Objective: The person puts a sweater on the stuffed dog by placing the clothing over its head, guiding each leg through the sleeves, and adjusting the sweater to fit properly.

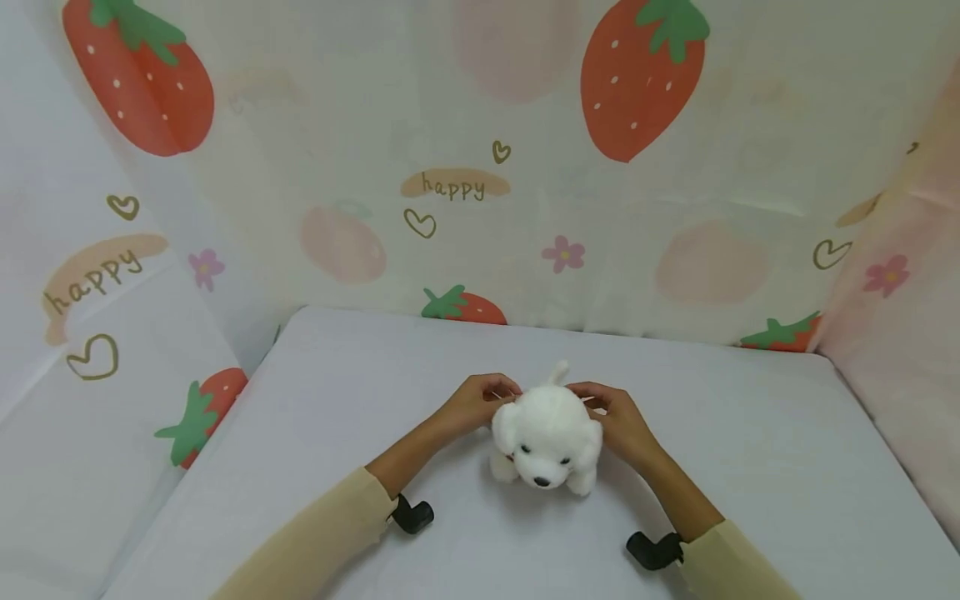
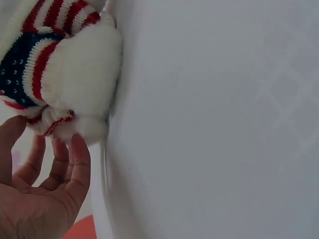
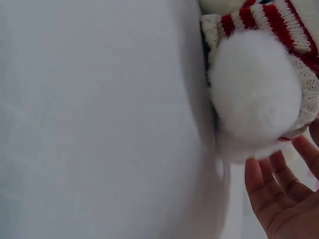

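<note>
A white plush dog [image 1: 547, 425] stands on the white tabletop in the head view, its face toward me and its tail up behind. It wears a knitted sweater [image 2: 19, 64] in red, white and dark blue, seen in both wrist views. My left hand [image 1: 474, 403] holds the toy's rear on the left, with thumb and fingers curled at the sweater's hem. On the opposite side my right hand [image 1: 621, 418] holds the rear in the same way. In the right wrist view its thumb is partly cut off by the frame edge.
The white table [image 1: 360, 358] reaches back to a cloth backdrop [image 1: 570, 192] printed with strawberries, hearts and "happy". Side cloths hang at left and right. A black fitting [image 1: 414, 515] sits on the left wrist, another black fitting [image 1: 652, 550] on the right.
</note>
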`<state>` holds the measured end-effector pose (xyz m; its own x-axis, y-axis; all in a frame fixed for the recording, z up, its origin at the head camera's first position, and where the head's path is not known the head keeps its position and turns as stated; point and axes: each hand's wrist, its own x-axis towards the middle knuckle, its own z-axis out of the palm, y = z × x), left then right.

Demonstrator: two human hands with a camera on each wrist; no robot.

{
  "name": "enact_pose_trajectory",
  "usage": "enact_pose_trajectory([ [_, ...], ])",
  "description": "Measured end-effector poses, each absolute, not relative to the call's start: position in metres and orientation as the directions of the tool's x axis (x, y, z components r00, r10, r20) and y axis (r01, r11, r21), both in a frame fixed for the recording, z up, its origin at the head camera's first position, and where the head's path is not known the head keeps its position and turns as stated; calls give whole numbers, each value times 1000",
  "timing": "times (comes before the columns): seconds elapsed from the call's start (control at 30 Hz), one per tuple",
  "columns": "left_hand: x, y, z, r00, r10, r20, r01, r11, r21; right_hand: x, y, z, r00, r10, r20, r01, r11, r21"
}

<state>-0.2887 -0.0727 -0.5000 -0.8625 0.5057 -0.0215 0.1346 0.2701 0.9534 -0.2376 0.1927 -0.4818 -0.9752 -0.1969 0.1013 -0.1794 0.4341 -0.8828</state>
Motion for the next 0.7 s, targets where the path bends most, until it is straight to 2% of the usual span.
enact_pose_trajectory([
  [0.2, -288, -67, -499, -877, 480, 17, 211, 353, 911, -240, 185, -483, -964, -188, 190, -262, 527, -809],
  [0.37, -288, -66, -496, -894, 441, 83, 291, 428, 855, -240, 178, -481, -945, -211, 251, -326, 678, -658],
  [0.47, -286, -66, -496, -886, 450, 109, 337, 465, 819, -237, 176, -479, -947, -208, 246, -316, 748, -584],
  [0.57, -283, -67, -494, -876, 467, 124, 370, 482, 794, -235, 176, -475, -949, -224, 222, -312, 765, -563],
  [0.7, -280, -66, -490, -877, 460, 143, 381, 481, 790, -236, 177, -475, -942, -243, 233, -336, 721, -606],
])
